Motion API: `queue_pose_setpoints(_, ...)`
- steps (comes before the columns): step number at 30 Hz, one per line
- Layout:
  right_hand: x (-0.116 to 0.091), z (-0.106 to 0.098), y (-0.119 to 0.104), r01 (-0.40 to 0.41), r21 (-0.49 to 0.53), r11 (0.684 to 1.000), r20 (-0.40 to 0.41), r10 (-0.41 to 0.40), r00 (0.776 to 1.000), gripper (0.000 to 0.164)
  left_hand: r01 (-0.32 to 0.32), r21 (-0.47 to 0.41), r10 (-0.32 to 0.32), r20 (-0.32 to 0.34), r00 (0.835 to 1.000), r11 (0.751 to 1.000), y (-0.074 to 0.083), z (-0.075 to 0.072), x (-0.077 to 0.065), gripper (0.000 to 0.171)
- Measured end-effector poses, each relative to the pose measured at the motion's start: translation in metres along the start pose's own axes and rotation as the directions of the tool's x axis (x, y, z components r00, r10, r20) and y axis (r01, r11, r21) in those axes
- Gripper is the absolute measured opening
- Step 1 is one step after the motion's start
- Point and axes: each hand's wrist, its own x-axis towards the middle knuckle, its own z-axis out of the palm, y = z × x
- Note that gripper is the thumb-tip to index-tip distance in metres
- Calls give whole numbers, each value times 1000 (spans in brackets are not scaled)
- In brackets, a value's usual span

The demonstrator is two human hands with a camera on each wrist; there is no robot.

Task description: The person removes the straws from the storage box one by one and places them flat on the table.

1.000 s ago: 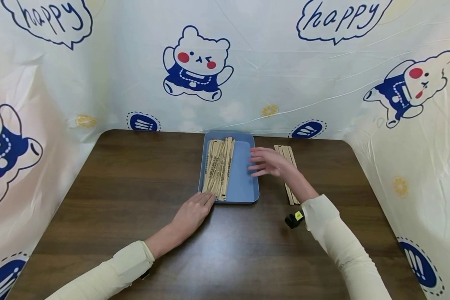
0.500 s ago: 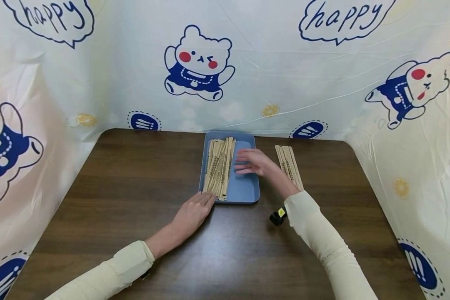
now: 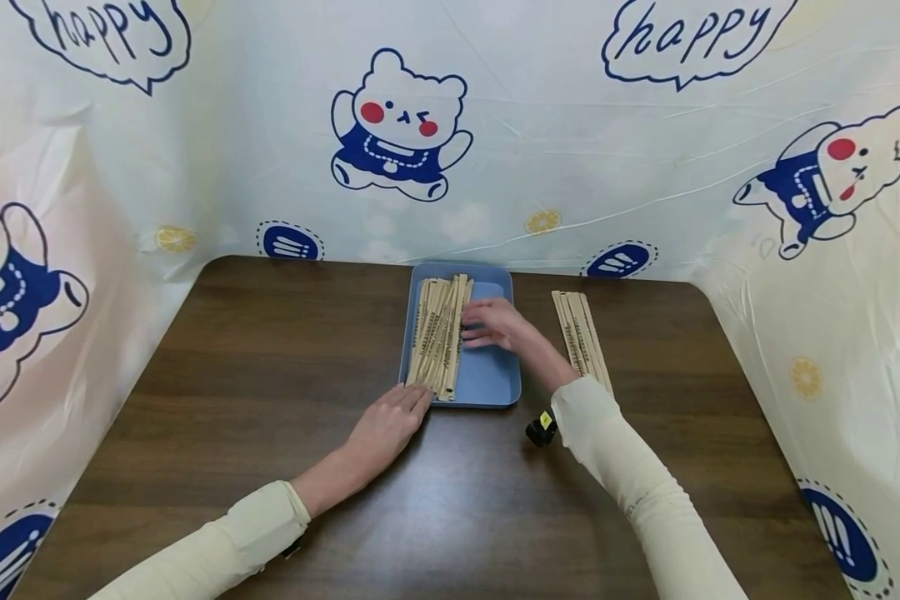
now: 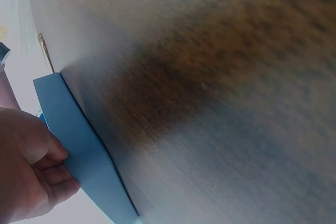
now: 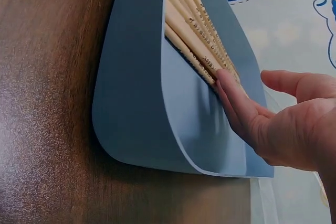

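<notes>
A blue tray point(image 3: 495, 387) stands at the table's back edge, and a bundle of long tan wrapped chopsticks point(image 3: 437, 333) with black print fills its left side. My left hand point(image 3: 386, 425) grips the tray's near left corner. In the left wrist view its fingers point(image 4: 58, 174) curl against the tray's outer wall point(image 4: 79, 135). My right hand point(image 3: 495, 323) is inside the tray, fingers fairly straight. Its fingertips touch the right side of the bundle, as the right wrist view shows at the chopsticks point(image 5: 197, 35), with the thumb held apart.
More wrapped chopsticks point(image 3: 581, 333) lie side by side on the brown wooden table point(image 3: 450, 517), right of the tray and partly behind the right sleeve point(image 3: 622, 467). A black wrist device point(image 3: 542, 428) hangs below the right wrist. A printed cloth point(image 3: 495, 167) surrounds the table's back and sides.
My right hand has moved left from the tray's right rim to the chopsticks inside, uncovering more of the ones on the table. My left hand has stayed at the tray's corner.
</notes>
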Motion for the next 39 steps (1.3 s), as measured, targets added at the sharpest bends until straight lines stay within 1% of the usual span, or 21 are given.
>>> queue_pose_setpoints(6,3,4,-1,-10,-40,999,-50,8,999,39,-8,10,8,-16,1000,1000,0,-1,1,36)
queue_pose_setpoints(11,5,8,-3,-11,-94,996,-85,2,996,42,-4,6,4,-8,1000,1000,0,-2,1,36)
queue_pose_setpoints(18,6,13,-2,20,-223,975,-152,-55,987,36,-2,-2,2,-8,1000,1000,0,-2,2,36)
queue_pose_setpoints(21,7,14,-1,35,-254,967,-167,-80,983,33,-1,-4,1,-7,1000,1000,1,-3,2,36)
queue_pose_setpoints(24,7,16,1,54,-269,962,-184,-106,977,28,3,-2,-3,1,1000,1000,1,-3,1,37)
queue_pose_setpoints(28,8,18,2,74,-293,953,-206,-139,969,12,5,3,-5,2,1000,1000,1,-3,1,36)
queue_pose_setpoints(30,7,20,3,93,-309,946,-205,-162,965,8,4,5,-4,-1,1000,1000,1,-3,1,37)
queue_pose_setpoints(35,9,22,5,136,-351,927,-185,-211,960,16,4,4,-4,8,1000,1000,1,-4,2,37)
queue_pose_setpoints(37,11,22,6,136,-360,923,-184,-213,960,19,4,4,-4,12,1000,1000,1,-4,2,37)
queue_pose_setpoints(39,13,21,6,130,-367,921,-183,-209,961,26,3,8,-3,12,1000,1000,1,-4,2,37)
